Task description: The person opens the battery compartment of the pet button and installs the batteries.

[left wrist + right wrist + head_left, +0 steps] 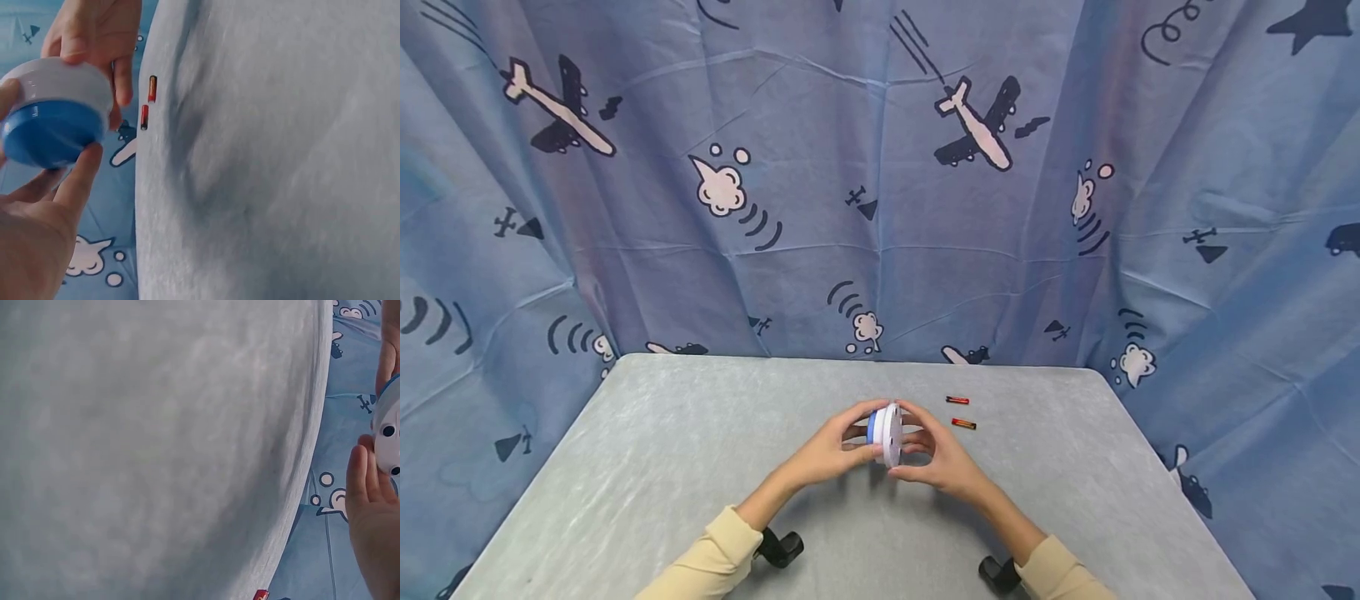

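A: Where is the round device (887,435)?

B: Between the person's left hand (831,452) and right hand (946,458), raised over the pale grey bench (700,442), with shadow below. It is turned on edge: a flat white face with dark round spots looks toward the right palm, and the blue part lies on the left side.

A: How do the left fingers stand?

B: Bent round the body and parted about as far as the device is wide, the thumb on the near side and the others over the top and far side. They have hold of it.

A: And the right ones?

B: They spread from the top of the white rim to its lower edge, gripping it there, with a gap between palm and face. How firmly they press, one cannot tell; the right wrist view cuts the device off at its border.

A: What lies nearby?

B: Two small batteries, a farther one (957,400) and a nearer one (964,423), side by side and apart, beyond the right hand. Behind the bench hangs a blue curtain (805,208) printed with aeroplanes and clouds.
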Demonstrator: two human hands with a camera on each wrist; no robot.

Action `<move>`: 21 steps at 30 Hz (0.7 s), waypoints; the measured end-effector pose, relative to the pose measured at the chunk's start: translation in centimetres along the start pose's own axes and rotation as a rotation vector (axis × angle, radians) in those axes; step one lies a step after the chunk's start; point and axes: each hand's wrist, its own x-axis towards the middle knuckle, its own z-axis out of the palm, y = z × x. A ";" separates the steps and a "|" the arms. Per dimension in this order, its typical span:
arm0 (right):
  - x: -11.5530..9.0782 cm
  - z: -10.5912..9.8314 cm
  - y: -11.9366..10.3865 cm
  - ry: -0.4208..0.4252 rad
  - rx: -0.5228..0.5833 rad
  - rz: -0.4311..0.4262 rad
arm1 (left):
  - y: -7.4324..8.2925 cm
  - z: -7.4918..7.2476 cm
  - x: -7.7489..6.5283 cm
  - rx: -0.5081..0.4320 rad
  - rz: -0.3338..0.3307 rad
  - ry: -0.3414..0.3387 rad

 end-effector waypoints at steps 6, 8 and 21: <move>-0.3 -0.1 0.2 0.016 -0.099 0.005 | 0.1 -0.3 0.0 0.006 -0.009 -0.025; -0.3 -0.2 0.3 0.011 -0.117 0.001 | 0.1 -0.3 0.0 0.012 -0.018 -0.026; -0.3 -0.4 -0.2 -0.013 -0.246 0.032 | -0.5 0.0 -0.3 0.130 -0.114 0.002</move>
